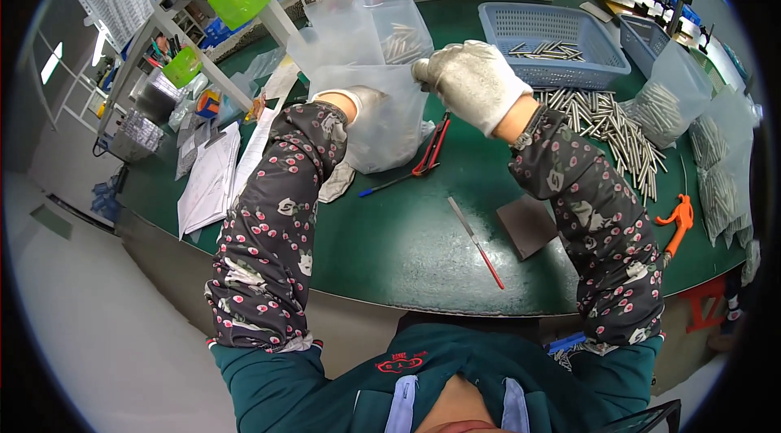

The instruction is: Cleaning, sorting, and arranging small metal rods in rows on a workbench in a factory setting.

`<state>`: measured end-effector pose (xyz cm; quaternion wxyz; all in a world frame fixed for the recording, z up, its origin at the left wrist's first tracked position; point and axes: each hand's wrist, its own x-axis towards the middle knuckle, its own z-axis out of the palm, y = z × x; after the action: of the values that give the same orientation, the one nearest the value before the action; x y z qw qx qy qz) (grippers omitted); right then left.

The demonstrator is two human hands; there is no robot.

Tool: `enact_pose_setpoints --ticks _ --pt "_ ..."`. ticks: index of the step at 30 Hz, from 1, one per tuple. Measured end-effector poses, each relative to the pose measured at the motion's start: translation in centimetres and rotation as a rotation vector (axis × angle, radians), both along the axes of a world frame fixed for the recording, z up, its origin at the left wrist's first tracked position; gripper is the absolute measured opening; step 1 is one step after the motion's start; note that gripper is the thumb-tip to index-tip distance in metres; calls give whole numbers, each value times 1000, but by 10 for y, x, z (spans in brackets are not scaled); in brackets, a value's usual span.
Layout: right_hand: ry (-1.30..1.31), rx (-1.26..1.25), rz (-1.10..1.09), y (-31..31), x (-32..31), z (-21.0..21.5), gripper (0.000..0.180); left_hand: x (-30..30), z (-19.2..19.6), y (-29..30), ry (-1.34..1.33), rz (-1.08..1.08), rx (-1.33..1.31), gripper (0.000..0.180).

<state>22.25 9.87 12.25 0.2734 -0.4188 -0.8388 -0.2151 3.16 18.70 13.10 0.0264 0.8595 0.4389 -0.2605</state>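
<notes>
A clear plastic bag (pixel 382 120) stands on the green table (pixel 407 230) in front of me. My left hand (pixel 362 101), in a white glove, is pushed inside the bag through its mouth. My right hand (pixel 473 79), also gloved, pinches the bag's upper right edge and holds it up. A second clear bag (pixel 382 22) with metal rods in it stands just behind. A heap of loose metal rods (pixel 610 128) lies to the right of my right forearm.
A blue basket (pixel 549 43) holds a few rods at the back. Bags of rods (pixel 671 100) stand at the right. Red-handled pliers (pixel 433 148), a blue pen (pixel 390 183), a thin stick (pixel 476 242), a brown pad (pixel 529 226), an orange tool (pixel 679 221) and papers (pixel 215 177) lie about. Shelving (pixel 203 43) rises at left.
</notes>
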Motion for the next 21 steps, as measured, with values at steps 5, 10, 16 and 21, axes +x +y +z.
enact_pose_setpoints --ticks 5,10,16,21 --pt "-5 15 -1 -3 -9 4 11 -18 6 3 -187 234 -89 46" --pt "0 -22 -54 -8 -15 7 14 -44 53 -30 -688 84 -217 33" --pt "175 -55 96 -97 -6 32 20 -69 62 -111 -1059 -425 476 26" --pt "-46 202 93 -272 6 46 26 -48 36 -177 -1046 -785 729 36"
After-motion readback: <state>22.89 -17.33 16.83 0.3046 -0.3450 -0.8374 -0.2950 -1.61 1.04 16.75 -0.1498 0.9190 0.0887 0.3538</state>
